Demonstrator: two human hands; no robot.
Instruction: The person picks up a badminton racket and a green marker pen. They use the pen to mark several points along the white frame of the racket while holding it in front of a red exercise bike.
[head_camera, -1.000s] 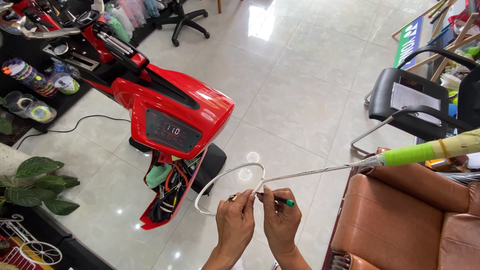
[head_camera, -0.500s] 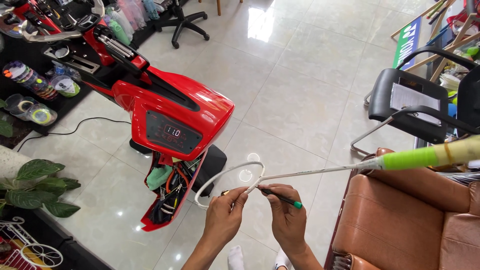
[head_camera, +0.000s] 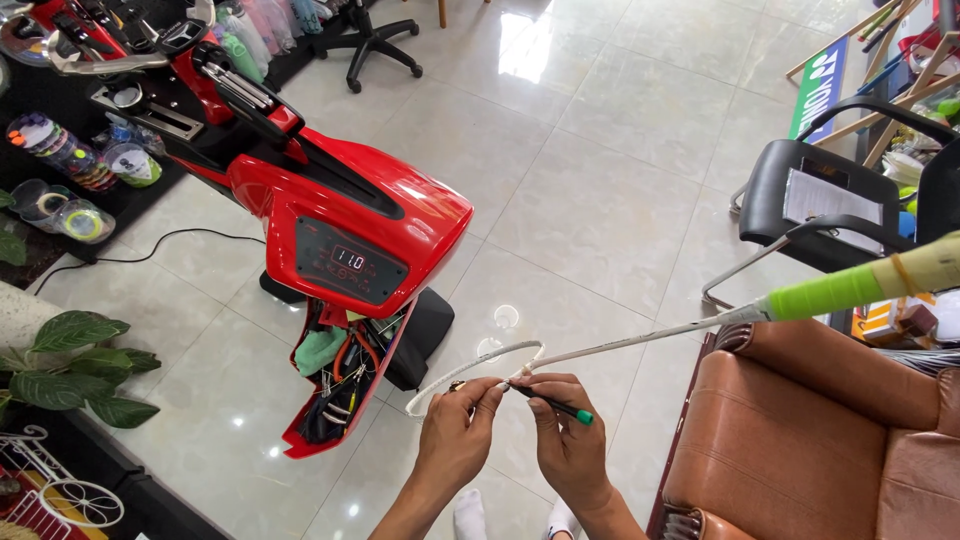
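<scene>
While the left hand (head_camera: 455, 435) pinches the unstrung badminton racket's (head_camera: 478, 368) frame steady beside the red stringing machine (head_camera: 350, 215), the right hand (head_camera: 568, 440) grips a green-tipped awl (head_camera: 552, 403) against it.

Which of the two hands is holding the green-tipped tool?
The right hand holds the dark, green-tipped tool. The left hand only pinches the white racket frame.
</scene>
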